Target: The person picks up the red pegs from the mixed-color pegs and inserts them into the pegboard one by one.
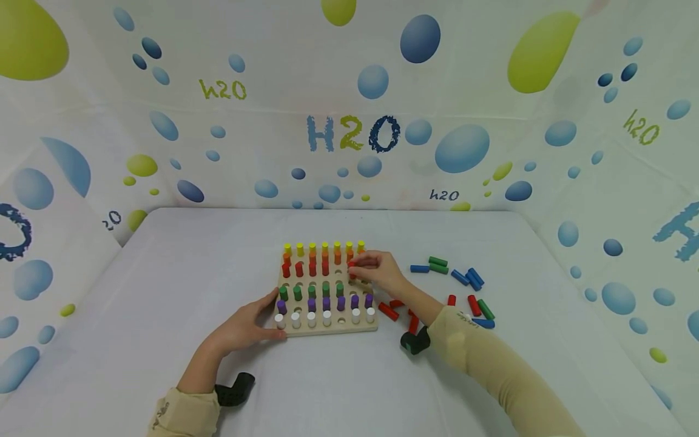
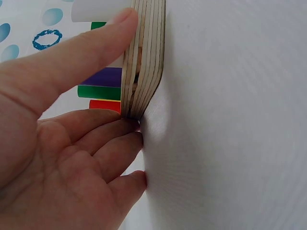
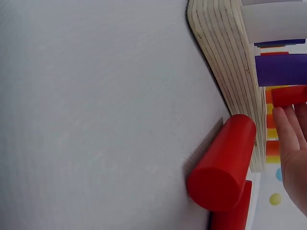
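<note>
A wooden pegboard point(image 1: 360, 328) lies on the table with rows of yellow, orange, red, green, purple and white pegs standing in it. My left hand point(image 1: 248, 325) grips its near left corner, thumb on the front edge and fingers along the left side. In the left wrist view, the thumb and fingertips touch the board's layered edge point(image 2: 144, 62). Over the right part of the red row, my right hand point(image 1: 382, 273) pinches a red peg point(image 3: 289, 96) between thumb and fingers. The peg's lower end is close over the board's holes.
Loose red pegs point(image 1: 388, 312) lie just right of the board, one right at its edge in the right wrist view. Farther right are scattered blue pegs point(image 1: 474, 279), green pegs point(image 1: 438, 261) and another red peg point(image 1: 474, 305). A printed backdrop point(image 1: 349, 79) stands behind the table.
</note>
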Motion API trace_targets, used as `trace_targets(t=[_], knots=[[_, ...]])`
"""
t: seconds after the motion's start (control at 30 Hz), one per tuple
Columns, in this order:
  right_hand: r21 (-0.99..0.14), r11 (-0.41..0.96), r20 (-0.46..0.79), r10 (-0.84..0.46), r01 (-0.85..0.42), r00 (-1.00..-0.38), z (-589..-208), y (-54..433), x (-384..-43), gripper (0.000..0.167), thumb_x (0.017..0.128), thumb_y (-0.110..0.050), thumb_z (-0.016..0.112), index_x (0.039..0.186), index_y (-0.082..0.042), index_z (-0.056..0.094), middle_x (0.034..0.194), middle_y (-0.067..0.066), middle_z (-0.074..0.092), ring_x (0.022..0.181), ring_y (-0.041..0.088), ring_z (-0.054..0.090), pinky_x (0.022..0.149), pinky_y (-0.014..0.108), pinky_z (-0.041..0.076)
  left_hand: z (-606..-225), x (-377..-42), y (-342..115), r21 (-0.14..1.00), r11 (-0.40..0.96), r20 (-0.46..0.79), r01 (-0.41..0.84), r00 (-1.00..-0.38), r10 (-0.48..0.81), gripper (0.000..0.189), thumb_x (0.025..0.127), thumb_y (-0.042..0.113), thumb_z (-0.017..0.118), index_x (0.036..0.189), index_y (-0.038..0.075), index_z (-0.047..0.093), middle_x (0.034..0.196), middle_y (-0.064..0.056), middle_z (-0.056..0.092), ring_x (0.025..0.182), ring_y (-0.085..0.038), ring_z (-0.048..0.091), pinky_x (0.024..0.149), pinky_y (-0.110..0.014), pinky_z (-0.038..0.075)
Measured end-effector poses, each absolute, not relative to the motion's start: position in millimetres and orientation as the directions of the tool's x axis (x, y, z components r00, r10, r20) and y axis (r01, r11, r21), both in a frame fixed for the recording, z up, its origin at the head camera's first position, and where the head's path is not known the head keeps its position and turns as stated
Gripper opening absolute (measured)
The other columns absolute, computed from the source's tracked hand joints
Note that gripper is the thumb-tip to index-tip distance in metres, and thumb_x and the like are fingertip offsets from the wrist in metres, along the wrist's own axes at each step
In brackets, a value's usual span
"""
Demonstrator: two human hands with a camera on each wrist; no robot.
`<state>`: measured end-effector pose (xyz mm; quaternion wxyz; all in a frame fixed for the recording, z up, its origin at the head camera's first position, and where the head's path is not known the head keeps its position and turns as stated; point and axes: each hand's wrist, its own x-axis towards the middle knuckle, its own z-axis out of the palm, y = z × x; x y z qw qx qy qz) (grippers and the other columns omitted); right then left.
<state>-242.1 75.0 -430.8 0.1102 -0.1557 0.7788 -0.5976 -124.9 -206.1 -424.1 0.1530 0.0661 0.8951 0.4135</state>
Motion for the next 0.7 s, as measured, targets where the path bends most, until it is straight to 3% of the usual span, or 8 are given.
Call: trace_targets(t=[0.4,0.7], knots=[[-0.967,0.217,0.041,-0.382,-0.133,-0.923,-432,68,-243,0.022,0.083,-0.012,0.068,0.101,0.000,0.065,0.095,0.009,0.068,0.087,0.018,0.064,0.078,0.026,0.052,-426,-125,-206,0.754,0.656,-0.222,-0.012,-0.946,0.238,0.102,0.070,0.036,0.077,0.145,0.003,0.017,0.147,-0.022,0.020,0.135,-0.040,0.014,0.104,-0.058,0.018],[-0.968,0.220,0.033,-0.366,-0.121,-0.930,-428,62,-242,0.029,0.082,-0.015,0.069,0.105,0.002,0.063,0.099,0.010,0.067,0.091,0.019,0.064,0.081,0.028,0.051,-424,-124,-205,0.760,0.650,-0.223,-0.017,-0.945,0.237,0.102,0.071,0.035,0.077,0.145,0.002,0.017,0.147,-0.023,0.021,0.135,-0.041,0.014,0.104,-0.058,0.019]])
